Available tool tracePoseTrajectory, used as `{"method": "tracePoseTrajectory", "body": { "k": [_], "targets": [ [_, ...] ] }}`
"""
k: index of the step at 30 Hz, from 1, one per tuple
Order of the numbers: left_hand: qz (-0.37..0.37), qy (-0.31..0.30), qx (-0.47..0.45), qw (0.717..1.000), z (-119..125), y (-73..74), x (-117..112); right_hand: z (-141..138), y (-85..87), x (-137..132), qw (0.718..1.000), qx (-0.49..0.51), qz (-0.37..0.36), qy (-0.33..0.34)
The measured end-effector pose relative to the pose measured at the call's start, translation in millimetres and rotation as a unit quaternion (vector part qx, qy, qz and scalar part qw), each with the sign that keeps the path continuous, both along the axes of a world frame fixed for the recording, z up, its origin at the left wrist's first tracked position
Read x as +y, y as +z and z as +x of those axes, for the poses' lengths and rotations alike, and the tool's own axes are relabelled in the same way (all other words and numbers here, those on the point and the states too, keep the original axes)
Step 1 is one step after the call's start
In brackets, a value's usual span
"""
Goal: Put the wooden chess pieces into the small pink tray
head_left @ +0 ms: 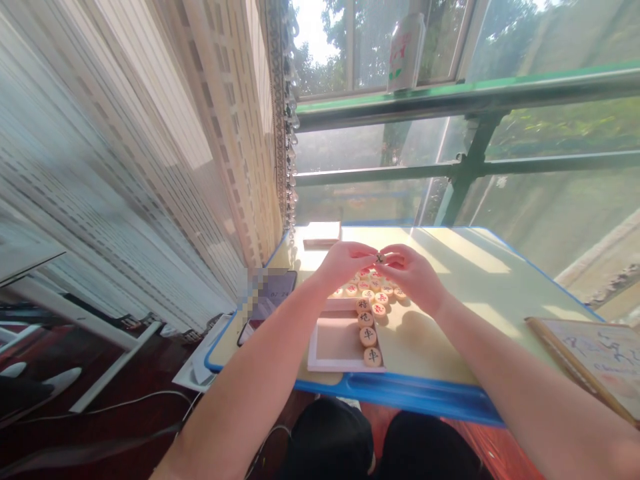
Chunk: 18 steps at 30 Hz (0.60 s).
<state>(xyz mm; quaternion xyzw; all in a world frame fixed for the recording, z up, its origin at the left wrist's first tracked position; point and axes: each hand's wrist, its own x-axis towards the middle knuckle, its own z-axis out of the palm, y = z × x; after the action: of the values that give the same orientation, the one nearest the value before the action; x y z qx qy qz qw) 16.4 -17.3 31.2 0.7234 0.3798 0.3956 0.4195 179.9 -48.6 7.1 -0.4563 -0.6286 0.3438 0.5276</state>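
Note:
Between the fingertips of my left hand [345,262] and my right hand [411,272] is a round Chinese chess piece [379,259] with a dark character. Both hands pinch it from its two sides, above the table. Beneath them lies a loose cluster of pale wooden pieces, several with red characters, such as a red-marked piece [381,298]. Nearer to me stands a shallow white box [313,347]. Along its right side several dark-marked pieces form a column, with one piece [373,357] at the near end. My hands partly cover the cluster.
A small pale box [321,235] sits at the table's far left. A phone [280,285] lies by the left edge, and a wooden-edged board [590,353] is at the right. A can [406,53] stands on the window rail. Curtains [150,133] hang at left.

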Motion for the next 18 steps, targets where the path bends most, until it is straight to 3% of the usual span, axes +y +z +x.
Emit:
{"method": "tracePoseTrajectory", "body": {
  "k": [8, 18],
  "targets": [
    [-0.010, 0.011, 0.040, 0.999, -4.3, 6.5, -0.9, -0.3, 1.4, -4.0, 0.992, -0.113, 0.055, -0.028],
    [-0.016, 0.003, 0.030, 0.999, -4.8, 4.3, 0.6, 1.5, 2.6, -3.6, 0.984, -0.162, 0.070, -0.038]
  ]
}}
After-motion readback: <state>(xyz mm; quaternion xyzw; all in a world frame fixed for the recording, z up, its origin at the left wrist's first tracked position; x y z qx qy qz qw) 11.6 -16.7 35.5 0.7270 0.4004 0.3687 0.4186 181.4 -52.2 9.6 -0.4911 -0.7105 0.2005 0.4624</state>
